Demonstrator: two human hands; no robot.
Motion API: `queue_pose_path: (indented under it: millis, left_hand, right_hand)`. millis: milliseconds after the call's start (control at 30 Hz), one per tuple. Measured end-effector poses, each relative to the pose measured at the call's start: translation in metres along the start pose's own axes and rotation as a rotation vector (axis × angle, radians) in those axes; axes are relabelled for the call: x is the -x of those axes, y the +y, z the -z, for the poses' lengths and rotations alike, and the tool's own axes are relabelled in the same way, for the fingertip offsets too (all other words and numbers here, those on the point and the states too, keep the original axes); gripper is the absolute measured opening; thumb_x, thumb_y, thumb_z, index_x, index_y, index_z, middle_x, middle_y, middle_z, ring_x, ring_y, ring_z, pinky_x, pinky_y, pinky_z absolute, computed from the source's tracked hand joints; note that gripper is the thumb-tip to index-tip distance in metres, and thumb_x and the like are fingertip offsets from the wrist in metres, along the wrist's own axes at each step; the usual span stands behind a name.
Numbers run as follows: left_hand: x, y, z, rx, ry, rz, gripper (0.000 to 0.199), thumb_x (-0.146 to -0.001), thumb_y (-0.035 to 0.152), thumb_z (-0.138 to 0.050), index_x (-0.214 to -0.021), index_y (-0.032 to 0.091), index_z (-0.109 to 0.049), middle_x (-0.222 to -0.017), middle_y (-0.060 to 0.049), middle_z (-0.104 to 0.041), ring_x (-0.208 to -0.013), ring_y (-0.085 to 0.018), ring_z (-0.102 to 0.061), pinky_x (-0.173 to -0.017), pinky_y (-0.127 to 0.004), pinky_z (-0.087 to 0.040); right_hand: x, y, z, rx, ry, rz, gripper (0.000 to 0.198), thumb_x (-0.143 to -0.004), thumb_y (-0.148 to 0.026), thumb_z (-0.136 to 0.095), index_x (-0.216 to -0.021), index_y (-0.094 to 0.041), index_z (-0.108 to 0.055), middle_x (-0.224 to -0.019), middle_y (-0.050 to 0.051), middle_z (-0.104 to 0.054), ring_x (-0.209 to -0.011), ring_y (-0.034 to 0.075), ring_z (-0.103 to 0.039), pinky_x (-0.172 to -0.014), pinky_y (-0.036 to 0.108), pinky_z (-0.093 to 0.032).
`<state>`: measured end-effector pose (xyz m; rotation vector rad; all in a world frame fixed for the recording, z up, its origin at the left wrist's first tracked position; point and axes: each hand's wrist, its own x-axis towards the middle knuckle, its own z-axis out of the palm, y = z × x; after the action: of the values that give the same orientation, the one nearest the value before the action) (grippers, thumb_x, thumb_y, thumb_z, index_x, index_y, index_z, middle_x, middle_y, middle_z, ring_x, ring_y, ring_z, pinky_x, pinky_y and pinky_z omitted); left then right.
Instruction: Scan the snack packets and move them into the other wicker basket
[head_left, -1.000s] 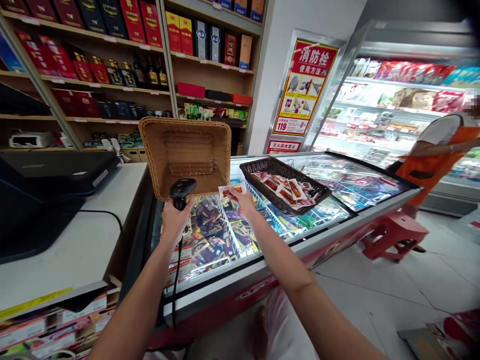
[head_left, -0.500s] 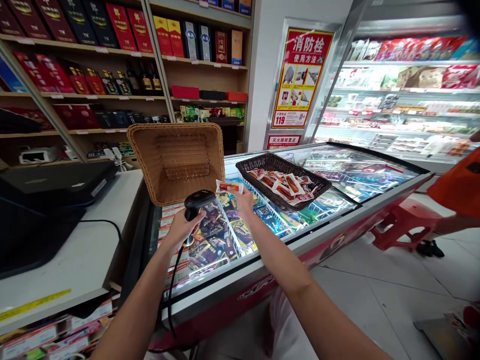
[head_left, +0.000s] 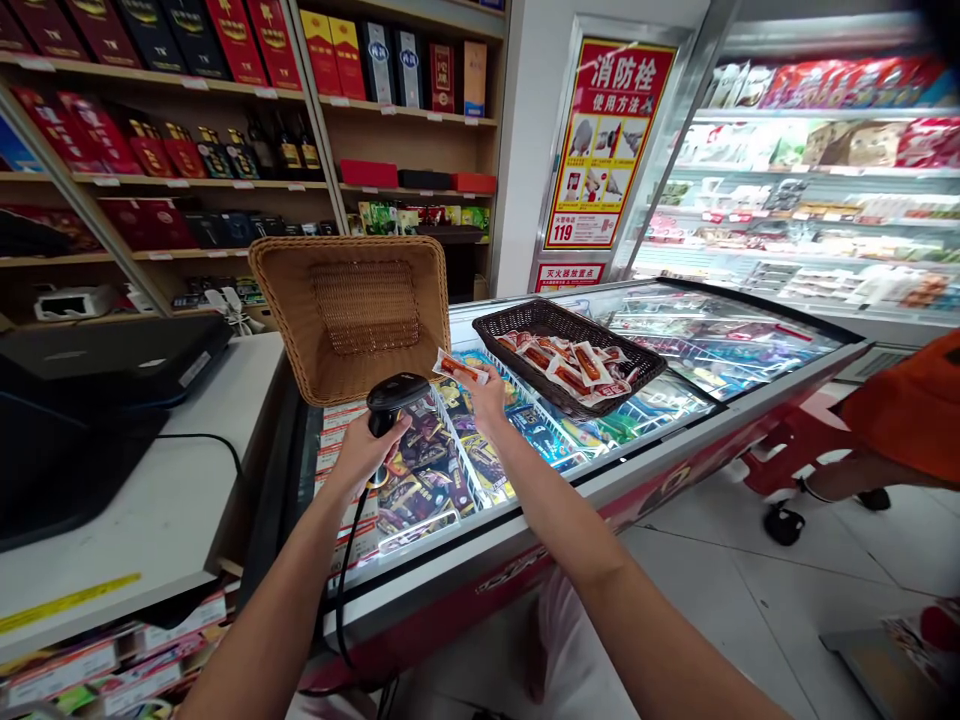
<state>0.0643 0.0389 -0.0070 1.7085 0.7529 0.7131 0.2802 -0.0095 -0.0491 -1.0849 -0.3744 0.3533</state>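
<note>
My left hand [head_left: 366, 452] is wrapped round the handle of a black barcode scanner [head_left: 397, 391], its head turned toward the right. A cable hangs from the grip. Between the fingers of my right hand [head_left: 489, 398] is a packaged sausage [head_left: 459, 368] in a clear and white wrapper, tilted just beyond the scanner's head. Right of it, a dark woven basket [head_left: 634, 372] holds several similar packaged sausages [head_left: 574, 367] on the freezer's glass top. Behind the scanner a tan wicker basket [head_left: 364, 310] leans with its open side toward me; nothing shows inside it.
Under the glass of the chest freezer [head_left: 442, 535] lie colourful ice-cream packs. A white counter [head_left: 187, 480] with a black device stands at the left. Boxed bottles fill shelves [head_left: 225, 90] behind. At the right, a person in orange [head_left: 911, 410] is beside a red stool [head_left: 799, 440].
The packaged sausage in my right hand has tilted, its right end lower. My left hand keeps the scanner almost in place. The person at the right has moved leftward, a foot now farther forward.
</note>
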Motion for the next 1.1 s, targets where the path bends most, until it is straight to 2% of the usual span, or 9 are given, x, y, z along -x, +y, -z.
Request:
queue_pose_path:
  millis: [300, 567, 767, 867, 967, 1100]
  left_hand:
    - [0.0, -0.004, 0.002, -0.06, 0.024, 0.0, 0.051, -0.069, 0.064, -0.085, -0.075, 0.022, -0.057, -0.046, 0.004, -0.054, -0.041, -0.012, -0.044, -0.045, -0.025, -0.031]
    - [0.003, 0.0, -0.002, -0.039, 0.015, 0.035, 0.054, -0.063, 0.067, -0.086, -0.074, 0.022, -0.058, -0.047, 0.003, -0.054, -0.042, -0.013, -0.045, -0.045, -0.026, -0.033]
    - [0.001, -0.002, -0.002, -0.042, 0.021, 0.037, 0.053, -0.064, 0.067, -0.086, -0.074, 0.022, -0.058, -0.047, 0.003, -0.054, -0.042, -0.013, -0.045, -0.045, -0.026, -0.033]
    - [0.0, -0.004, -0.003, -0.056, 0.04, 0.015, 0.053, -0.064, 0.066, -0.086, -0.072, 0.023, -0.056, -0.047, 0.004, -0.053, -0.042, -0.013, -0.044, -0.045, -0.025, -0.032]
    - [0.0, -0.002, -0.003, -0.047, 0.067, 0.01, 0.052, -0.065, 0.063, -0.087, -0.07, 0.024, -0.053, -0.047, 0.003, -0.054, -0.041, -0.012, -0.043, -0.045, -0.025, -0.031]
    - [0.0, 0.001, 0.0, -0.002, 0.122, 0.025, 0.052, -0.067, 0.061, -0.087, -0.068, 0.024, -0.051, -0.046, 0.003, -0.053, -0.042, -0.012, -0.044, -0.045, -0.025, -0.033]
  right_hand:
    - [0.0, 0.002, 0.002, 0.018, 0.036, 0.011, 0.053, -0.058, -0.046, -0.091, -0.09, -0.024, -0.056, -0.074, -0.006, -0.062, -0.069, 0.015, -0.054, -0.064, 0.027, -0.041]
    - [-0.001, 0.001, 0.0, -0.03, 0.028, -0.005, 0.055, -0.054, -0.045, -0.092, -0.09, -0.025, -0.055, -0.076, -0.006, -0.064, -0.069, 0.014, -0.054, -0.065, 0.027, -0.042]
    - [0.001, -0.003, -0.001, -0.027, 0.047, -0.02, 0.054, -0.054, -0.042, -0.092, -0.089, -0.025, -0.055, -0.074, -0.007, -0.063, -0.068, 0.014, -0.052, -0.064, 0.026, -0.042]
    - [0.003, -0.006, -0.002, 0.029, 0.062, -0.004, 0.052, -0.059, -0.044, -0.091, -0.09, -0.025, -0.055, -0.076, -0.007, -0.062, -0.07, 0.014, -0.054, -0.065, 0.026, -0.044]
    - [0.005, -0.013, 0.0, 0.194, 0.129, 0.046, 0.045, -0.066, -0.042, -0.089, -0.092, -0.025, -0.057, -0.083, -0.004, -0.064, -0.075, 0.015, -0.056, -0.069, 0.027, -0.047]
    - [0.0, -0.035, 0.012, 0.417, 0.256, 0.254, 0.033, -0.083, -0.039, -0.078, -0.109, -0.025, -0.062, -0.108, 0.005, -0.072, -0.1, 0.022, -0.064, -0.087, 0.032, -0.052]
